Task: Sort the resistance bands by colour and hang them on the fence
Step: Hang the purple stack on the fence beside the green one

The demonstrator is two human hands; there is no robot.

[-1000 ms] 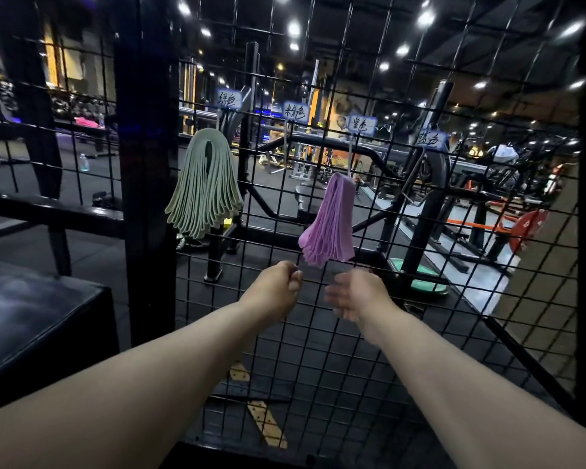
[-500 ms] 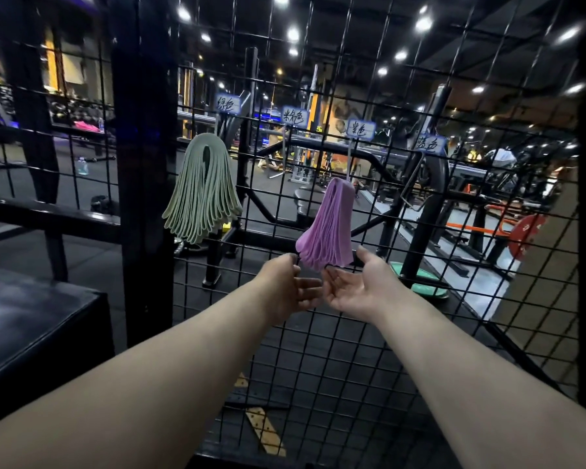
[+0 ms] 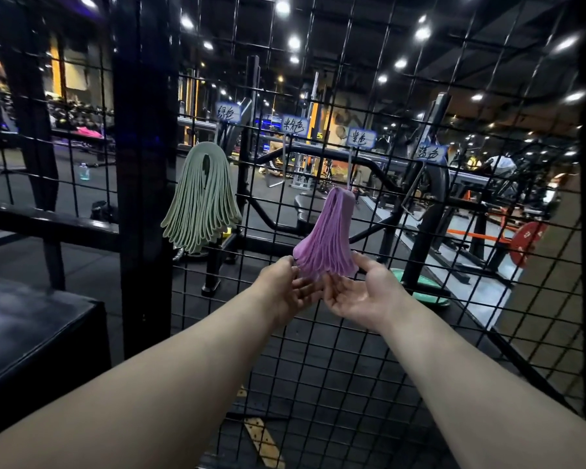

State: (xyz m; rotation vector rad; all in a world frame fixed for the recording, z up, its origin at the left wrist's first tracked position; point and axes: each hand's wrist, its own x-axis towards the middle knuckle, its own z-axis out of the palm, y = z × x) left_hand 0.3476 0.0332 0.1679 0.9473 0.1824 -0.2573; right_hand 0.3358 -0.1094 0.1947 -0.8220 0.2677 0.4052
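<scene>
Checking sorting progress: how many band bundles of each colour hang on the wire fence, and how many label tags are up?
Pale green rubber resistance-band bundle: 1
Purple rubber resistance-band bundle: 1
White handwritten label tags: 4
Total: 6

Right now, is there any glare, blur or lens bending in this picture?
Head view: dim, and the ceiling lights blow out white; the wide lens bends the fence at the edges; the purple bands, left hand and right hand look sharp, the far gym equipment soft.

Left hand (image 3: 285, 286) and right hand (image 3: 364, 294) extend, fingers loose.
</scene>
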